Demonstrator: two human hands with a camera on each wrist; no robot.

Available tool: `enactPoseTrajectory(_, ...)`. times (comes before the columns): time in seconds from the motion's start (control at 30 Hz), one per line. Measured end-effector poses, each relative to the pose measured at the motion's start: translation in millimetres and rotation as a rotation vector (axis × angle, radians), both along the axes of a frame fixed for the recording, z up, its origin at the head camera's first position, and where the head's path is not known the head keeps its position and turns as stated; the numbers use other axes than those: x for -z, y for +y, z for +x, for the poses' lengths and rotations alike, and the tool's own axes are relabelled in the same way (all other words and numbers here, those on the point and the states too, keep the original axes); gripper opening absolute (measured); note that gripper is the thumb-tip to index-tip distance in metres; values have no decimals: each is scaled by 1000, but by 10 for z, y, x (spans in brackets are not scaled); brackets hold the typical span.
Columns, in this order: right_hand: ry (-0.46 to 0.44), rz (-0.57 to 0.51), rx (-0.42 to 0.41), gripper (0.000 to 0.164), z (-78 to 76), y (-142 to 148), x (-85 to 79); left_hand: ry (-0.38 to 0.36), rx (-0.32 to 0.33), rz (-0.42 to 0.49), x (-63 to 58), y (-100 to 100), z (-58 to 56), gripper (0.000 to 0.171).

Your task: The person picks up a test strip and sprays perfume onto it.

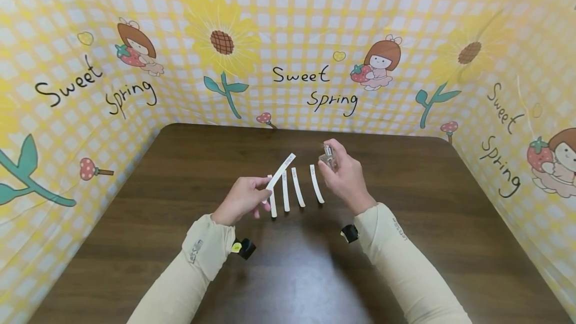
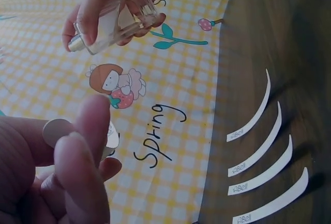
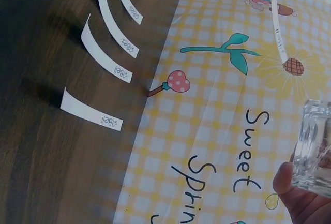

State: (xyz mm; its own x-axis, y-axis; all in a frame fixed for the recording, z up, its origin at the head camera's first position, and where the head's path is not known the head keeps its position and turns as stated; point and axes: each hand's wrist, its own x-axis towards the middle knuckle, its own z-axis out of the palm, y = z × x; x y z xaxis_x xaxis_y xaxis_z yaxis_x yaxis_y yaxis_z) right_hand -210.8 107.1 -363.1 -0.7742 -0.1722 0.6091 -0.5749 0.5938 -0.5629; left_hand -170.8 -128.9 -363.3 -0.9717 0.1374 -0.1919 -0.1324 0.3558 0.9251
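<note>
In the head view my left hand (image 1: 243, 198) pinches a white perfume test strip (image 1: 283, 166) between thumb and fingers; it slants up to the right. My right hand (image 1: 347, 174) grips a clear glass perfume bottle (image 1: 328, 158), raised to the right of that strip with a fingertip at its spray top. The left wrist view shows the bottle (image 2: 116, 25) tilted, its silver spray head toward the lower left. Several more curved strips (image 1: 298, 189) lie in a row on the table below the hands. Printed lettering shows on their ends (image 3: 118, 73) in the right wrist view.
The dark wooden table (image 1: 180, 174) ends at the back against a yellow checked cloth (image 1: 288, 24) with sunflowers and lettering. That cloth also rises on the left and right sides. A small black device (image 1: 246, 248) sits at the left wrist, another (image 1: 349, 233) at the right.
</note>
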Motion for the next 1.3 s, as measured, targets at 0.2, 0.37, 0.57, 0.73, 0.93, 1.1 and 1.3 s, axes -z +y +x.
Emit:
enactPoseTrajectory(0.2,-34,2,1,44,20,18,-17,3,-18,30,52,-46,-5,42)
enactPoseTrajectory(0.37,2,-44,15,46,10,58,-3,-19,-61,88,83,-72,-26,39)
enactPoseTrajectory(0.57,51,-83,25,47,-11,121,4,-35,-128,126,105,-129,-61,41)
enactPoseTrajectory(0.73,73,-70,32,48,0,200,-31,-29,-204,142,130,-172,-48,42)
enactPoseTrajectory(0.93,126,-51,46,48,-1,357,-98,-30,-258,187,173,-256,-33,42)
enactPoseTrajectory(1.1,139,-93,101,48,-1,517,-133,-15,-258,167,178,-373,-75,43)
enactPoseTrajectory(1.3,105,-103,125,49,27,648,-103,-15,-281,143,198,-525,-75,44)
